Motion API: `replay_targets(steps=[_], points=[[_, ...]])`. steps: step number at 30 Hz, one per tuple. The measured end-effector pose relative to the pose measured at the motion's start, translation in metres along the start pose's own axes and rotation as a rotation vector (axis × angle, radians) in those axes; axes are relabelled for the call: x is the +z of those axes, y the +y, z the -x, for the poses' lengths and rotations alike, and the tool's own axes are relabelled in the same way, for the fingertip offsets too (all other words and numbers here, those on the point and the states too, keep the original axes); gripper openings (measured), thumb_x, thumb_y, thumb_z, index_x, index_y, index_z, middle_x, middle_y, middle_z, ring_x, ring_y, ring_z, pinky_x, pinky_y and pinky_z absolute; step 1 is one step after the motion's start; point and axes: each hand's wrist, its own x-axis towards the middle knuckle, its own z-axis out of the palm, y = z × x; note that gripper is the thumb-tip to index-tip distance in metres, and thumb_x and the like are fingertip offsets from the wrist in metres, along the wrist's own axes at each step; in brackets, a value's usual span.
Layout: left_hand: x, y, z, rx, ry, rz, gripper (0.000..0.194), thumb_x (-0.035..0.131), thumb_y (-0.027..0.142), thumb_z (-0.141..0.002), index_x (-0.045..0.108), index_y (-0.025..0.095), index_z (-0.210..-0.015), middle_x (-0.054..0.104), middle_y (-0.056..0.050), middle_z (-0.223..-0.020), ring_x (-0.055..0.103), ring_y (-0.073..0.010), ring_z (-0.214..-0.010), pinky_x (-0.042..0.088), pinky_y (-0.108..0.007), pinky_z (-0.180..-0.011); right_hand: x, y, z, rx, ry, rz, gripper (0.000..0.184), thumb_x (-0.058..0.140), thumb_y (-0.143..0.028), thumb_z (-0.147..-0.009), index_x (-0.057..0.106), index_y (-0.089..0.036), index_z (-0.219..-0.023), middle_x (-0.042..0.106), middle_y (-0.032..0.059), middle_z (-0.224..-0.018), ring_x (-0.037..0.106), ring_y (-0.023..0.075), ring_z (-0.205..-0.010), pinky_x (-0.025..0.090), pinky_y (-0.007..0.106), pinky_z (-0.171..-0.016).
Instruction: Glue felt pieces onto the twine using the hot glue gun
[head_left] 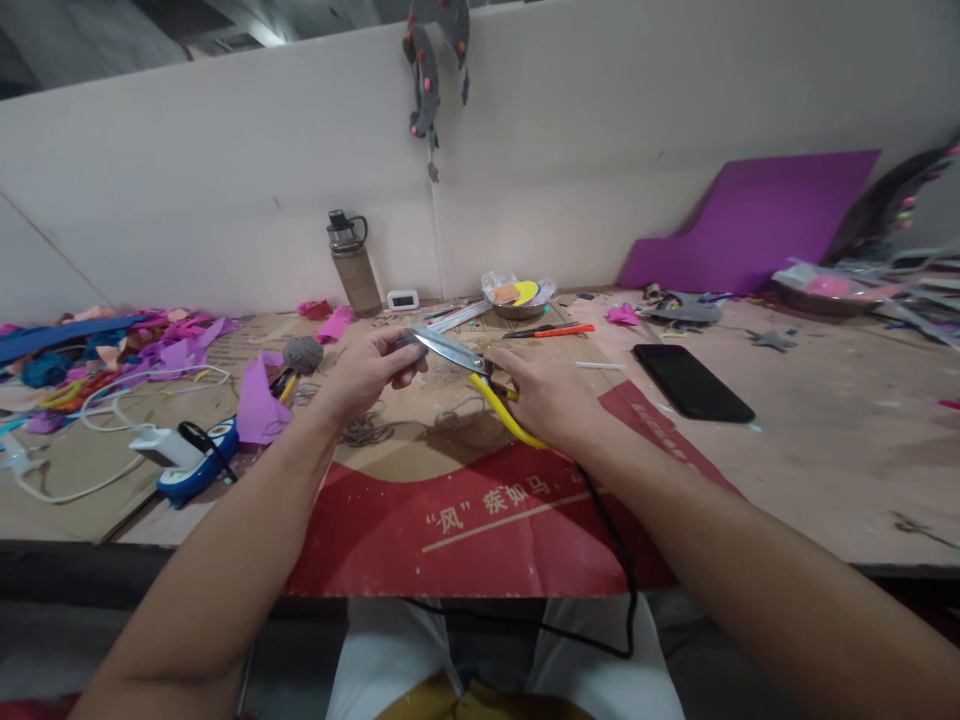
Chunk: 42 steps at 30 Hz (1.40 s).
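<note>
My right hand [546, 392] is closed around the yellow handles of a pair of scissors [456, 352], whose metal blades point left toward my other hand. Fingers pinched, my left hand [375, 368] is at the blade tips; a small dark grey piece seems to be between them, too small to name. Loose grey yarn [366, 430] lies on the cardboard below, and a ball of grey yarn [303, 354] sits left of my left hand. Both hands are above the red and brown cardboard sheet [465, 550].
A phone [691, 382] lies to the right. Felt scraps [172, 345], a white charger [166, 446] and cables are on the left. A bottle [354, 265], a small bowl [525, 308] and an orange-handled tool [559, 330] are toward the back wall. A black cord [628, 560] hangs over the front edge.
</note>
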Motion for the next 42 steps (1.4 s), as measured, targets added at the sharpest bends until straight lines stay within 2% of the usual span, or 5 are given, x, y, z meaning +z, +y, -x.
replay_targets(steps=[7, 13, 18, 27, 42], points=[[-0.006, -0.015, -0.007, -0.17, 0.071, 0.143, 0.025, 0.068, 0.028, -0.075, 0.068, 0.014, -0.095, 0.07, -0.008, -0.08, 0.057, -0.0091, -0.055, 0.042, -0.021, -0.049, 0.001, 0.004, 0.001, 0.091, 0.009, -0.198, 0.034, 0.056, -0.028, -0.084, 0.06, -0.023, -0.116, 0.069, 0.0054, -0.085, 0.06, 0.0191, -0.073, 0.038, 0.025, -0.062], [-0.009, -0.028, -0.015, -0.308, 0.253, 0.376, 0.023, 0.059, 0.001, -0.062, 0.072, 0.009, -0.079, 0.068, -0.007, -0.078, 0.06, -0.0088, -0.065, 0.052, -0.02, -0.065, -0.005, 0.002, -0.002, 0.175, -0.112, -0.157, 0.03, 0.057, -0.028, -0.082, 0.064, -0.022, -0.11, 0.071, 0.0068, -0.087, 0.062, 0.0205, -0.075, 0.039, 0.025, -0.064], [-0.013, -0.029, -0.017, -0.28, 0.408, 0.465, 0.019, 0.057, 0.003, -0.058, 0.07, 0.009, -0.07, 0.069, -0.008, -0.08, 0.062, -0.0112, -0.073, 0.052, -0.025, -0.081, -0.008, -0.007, 0.0, 0.156, -0.256, -0.098, 0.028, 0.055, -0.026, -0.083, 0.065, -0.023, -0.109, 0.072, 0.0078, -0.09, 0.064, 0.0202, -0.079, 0.039, 0.025, -0.065], [-0.02, -0.036, -0.016, -0.024, 0.406, -0.002, 0.047, 0.068, 0.015, -0.064, 0.063, 0.015, -0.111, 0.07, -0.007, -0.097, 0.066, -0.0198, -0.092, 0.051, -0.035, -0.085, -0.011, -0.029, 0.016, -0.03, -0.443, -0.181, 0.025, 0.06, -0.023, -0.078, 0.067, -0.026, -0.101, 0.072, 0.0057, -0.086, 0.066, 0.0201, -0.077, 0.038, 0.025, -0.061], [-0.027, -0.027, -0.01, 0.14, 0.405, -0.363, 0.047, 0.068, 0.023, -0.073, 0.06, 0.017, -0.118, 0.065, -0.011, -0.118, 0.062, -0.0213, -0.105, 0.051, -0.032, -0.083, -0.016, -0.055, 0.03, -0.227, -0.513, -0.407, 0.025, 0.062, -0.019, -0.081, 0.06, -0.022, -0.106, 0.062, 0.0062, -0.103, 0.058, 0.0179, -0.092, 0.045, 0.028, -0.077]])
